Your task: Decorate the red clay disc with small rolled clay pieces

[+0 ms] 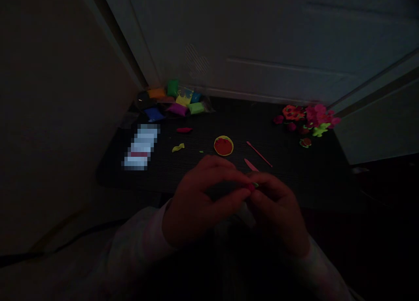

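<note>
Between their fingertips, my left hand and my right hand pinch a small red clay piece with a green tip. Both hands are closed around it, above the front edge of the dark table. Just beyond the fingers lie a pink clay knife and a thin pink stick tool. A round clay disc, red with a yellow rim, rests on the tabletop past my left hand. Left of it are a green crumb, a yellow clay strip and a red clay roll.
Several coloured clay packets are heaped at the back left of the table. A bright phone-like screen, blurred out, lies at the left. Clay flowers and a small red-green piece are at the right. The room is dim.
</note>
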Motion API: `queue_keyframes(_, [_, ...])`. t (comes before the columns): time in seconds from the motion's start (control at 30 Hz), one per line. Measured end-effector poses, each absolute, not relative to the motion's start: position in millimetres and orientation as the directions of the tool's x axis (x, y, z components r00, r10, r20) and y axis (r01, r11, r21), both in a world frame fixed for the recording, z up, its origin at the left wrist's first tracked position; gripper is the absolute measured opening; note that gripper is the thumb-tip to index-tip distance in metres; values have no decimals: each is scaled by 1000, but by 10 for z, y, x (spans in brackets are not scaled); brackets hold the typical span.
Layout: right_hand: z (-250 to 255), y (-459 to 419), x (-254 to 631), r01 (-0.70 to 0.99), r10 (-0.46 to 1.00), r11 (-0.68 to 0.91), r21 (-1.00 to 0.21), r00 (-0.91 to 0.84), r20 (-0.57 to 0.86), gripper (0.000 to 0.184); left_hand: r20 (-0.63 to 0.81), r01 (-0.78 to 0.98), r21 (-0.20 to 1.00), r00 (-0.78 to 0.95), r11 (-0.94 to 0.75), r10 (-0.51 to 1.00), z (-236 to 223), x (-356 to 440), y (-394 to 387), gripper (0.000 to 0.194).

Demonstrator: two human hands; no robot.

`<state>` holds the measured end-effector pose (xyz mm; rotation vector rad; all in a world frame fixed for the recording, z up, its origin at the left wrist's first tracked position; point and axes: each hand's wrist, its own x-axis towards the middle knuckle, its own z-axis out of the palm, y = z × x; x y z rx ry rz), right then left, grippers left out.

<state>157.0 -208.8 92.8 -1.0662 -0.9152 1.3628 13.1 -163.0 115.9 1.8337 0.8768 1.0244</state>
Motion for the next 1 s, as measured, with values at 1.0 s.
queue_keyframes(1.0, [1076, -2111, 1579, 224, 942, 213, -951, 211, 261, 15, 592, 219, 650, 454, -727, 666, 1207, 134, -1683, 16])
